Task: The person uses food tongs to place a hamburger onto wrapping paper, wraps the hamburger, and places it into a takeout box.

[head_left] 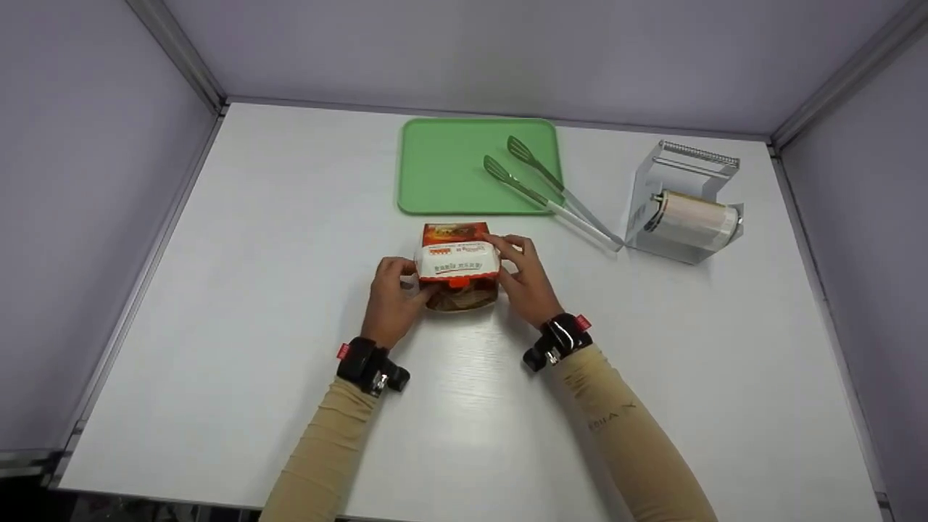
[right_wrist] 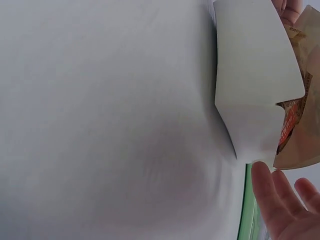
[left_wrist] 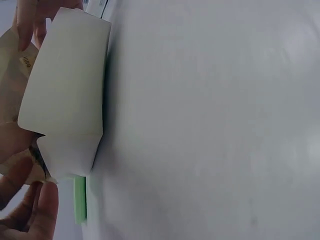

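A small burger box (head_left: 458, 262), red and white on top with a red tab in front, stands between both hands. Its lower part (left_wrist: 70, 75) is plain white outside in the wrist views. Brownish printed paper (right_wrist: 301, 75) shows at the gap above it. My left hand (head_left: 391, 301) grips the left side, its thumb near the front corner and its fingers farther back. On the opposite side my right hand (head_left: 528, 283) holds the box between thumb and fingers, with the index finger reaching along the upper right edge. In the right wrist view, fingertips (right_wrist: 260, 170) meet the white corner.
Behind the box lies a green tray (head_left: 442, 167). Long tongs (head_left: 573, 210) rest with their slotted heads over the tray and their handle end on the white table (head_left: 275, 239). At the right stands a holder (head_left: 689, 203) with a film roll. Walls enclose the back and sides.
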Demonstrator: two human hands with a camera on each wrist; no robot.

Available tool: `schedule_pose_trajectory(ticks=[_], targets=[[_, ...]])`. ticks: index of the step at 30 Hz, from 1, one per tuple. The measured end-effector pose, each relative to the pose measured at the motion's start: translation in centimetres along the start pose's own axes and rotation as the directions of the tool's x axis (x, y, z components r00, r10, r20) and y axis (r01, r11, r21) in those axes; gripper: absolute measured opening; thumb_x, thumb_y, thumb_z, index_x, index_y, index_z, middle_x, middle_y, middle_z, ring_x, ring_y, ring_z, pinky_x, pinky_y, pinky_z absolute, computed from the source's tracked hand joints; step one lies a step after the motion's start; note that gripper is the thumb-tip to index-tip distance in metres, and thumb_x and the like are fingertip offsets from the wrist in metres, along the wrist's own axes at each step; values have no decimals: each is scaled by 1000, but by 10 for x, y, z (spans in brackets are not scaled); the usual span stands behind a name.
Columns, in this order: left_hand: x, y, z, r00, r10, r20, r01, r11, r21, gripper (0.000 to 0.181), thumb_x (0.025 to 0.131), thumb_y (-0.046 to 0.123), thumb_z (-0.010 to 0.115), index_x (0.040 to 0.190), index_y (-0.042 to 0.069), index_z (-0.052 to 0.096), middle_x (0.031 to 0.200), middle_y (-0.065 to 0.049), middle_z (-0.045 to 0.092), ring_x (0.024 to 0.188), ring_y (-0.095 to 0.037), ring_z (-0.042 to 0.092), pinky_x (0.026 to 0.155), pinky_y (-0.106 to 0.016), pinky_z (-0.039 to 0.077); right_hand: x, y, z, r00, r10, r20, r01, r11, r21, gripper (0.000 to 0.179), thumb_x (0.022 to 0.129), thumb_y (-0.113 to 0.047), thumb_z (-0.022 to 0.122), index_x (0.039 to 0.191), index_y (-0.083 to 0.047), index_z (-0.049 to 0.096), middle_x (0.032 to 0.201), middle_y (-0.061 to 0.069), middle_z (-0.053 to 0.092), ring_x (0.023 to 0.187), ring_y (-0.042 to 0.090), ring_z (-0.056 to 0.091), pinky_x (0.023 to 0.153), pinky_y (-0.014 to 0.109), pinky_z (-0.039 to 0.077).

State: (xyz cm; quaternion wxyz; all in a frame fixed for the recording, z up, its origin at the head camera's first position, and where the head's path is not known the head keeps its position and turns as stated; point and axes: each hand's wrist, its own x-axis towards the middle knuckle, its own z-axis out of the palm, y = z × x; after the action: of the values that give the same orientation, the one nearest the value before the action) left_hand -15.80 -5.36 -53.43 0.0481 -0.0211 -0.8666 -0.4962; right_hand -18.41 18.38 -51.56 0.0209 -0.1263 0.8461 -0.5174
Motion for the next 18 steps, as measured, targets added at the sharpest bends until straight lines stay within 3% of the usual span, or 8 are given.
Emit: schedule_pose_trajectory(ticks=[4,7,13,18], targets=[[-1,0,1,998,-66,-1,66,998,-21,61,86,19,82,135,8,45,136,-14,49,115,-24,59,94,-36,55,-2,1,0,1000,4,16,-4,1000,-6,50,103,-17,58,151,-31,50,150,16,40,133,29,50,101,43,53],[-2,-1,1,997,-65,37,67,997,-41,75,88,13,79,150,15,38,147,-14,45,114,-24,63,93,-35,57,-4,3,0,1000,2,22,-2,1000,13,52,103,-14,59,151,-30,49,152,16,41,132,33,52,107,45,50],[-3,-1,1,995,-3,98,5,1000,-22,85,90,1,72,160,29,32,153,-10,48,120,-23,60,95,-34,56,-8,6,1,1000,-2,28,1,1000,26,53,103,-10,56,151,-34,49,152,14,44,125,34,59,99,44,55],[-3,-1,0,994,22,104,-22,1000,2,85,91,-1,69,160,29,30,153,-9,50,121,-20,58,95,-33,55,-10,7,3,999,-23,34,23,1000,8,65,98,6,52,152,-31,48,153,11,46,133,29,54,97,42,56]])
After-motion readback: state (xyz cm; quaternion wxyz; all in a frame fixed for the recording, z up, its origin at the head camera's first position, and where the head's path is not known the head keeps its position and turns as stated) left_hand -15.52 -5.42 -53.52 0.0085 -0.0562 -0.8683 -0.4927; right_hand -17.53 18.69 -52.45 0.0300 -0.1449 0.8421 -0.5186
